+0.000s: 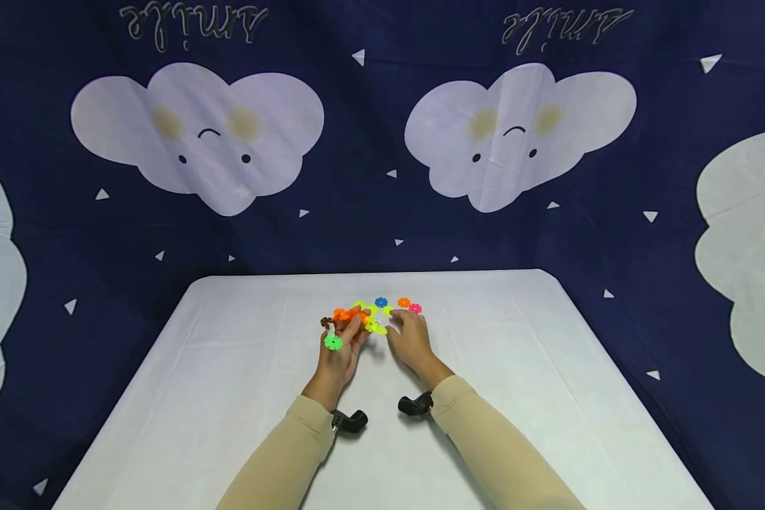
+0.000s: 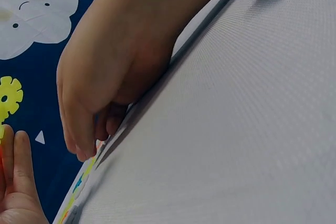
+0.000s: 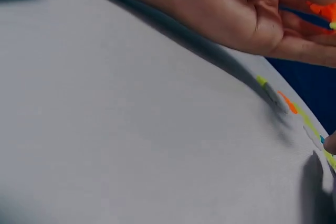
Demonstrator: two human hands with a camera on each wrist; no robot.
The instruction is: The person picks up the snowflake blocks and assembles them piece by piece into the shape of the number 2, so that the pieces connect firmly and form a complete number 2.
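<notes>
Evidently the left grip (image 1: 342, 355) holds a cluster of toothed discs (image 1: 343, 314), thumb across the orange part. Cluster's long axis: roughly along the far edge of the surface (image 1: 261, 312), yellow end toward the right grip (image 1: 414, 343). Right grip: fingertips low, gap looks narrow; cannot tell whether a piece is pinched. Blue disc (image 1: 381, 302), loose orange disc (image 1: 404, 302) and pink disc (image 1: 416, 309) lie just beyond, far-edge side. Right grip judged nearer to these three.
</notes>
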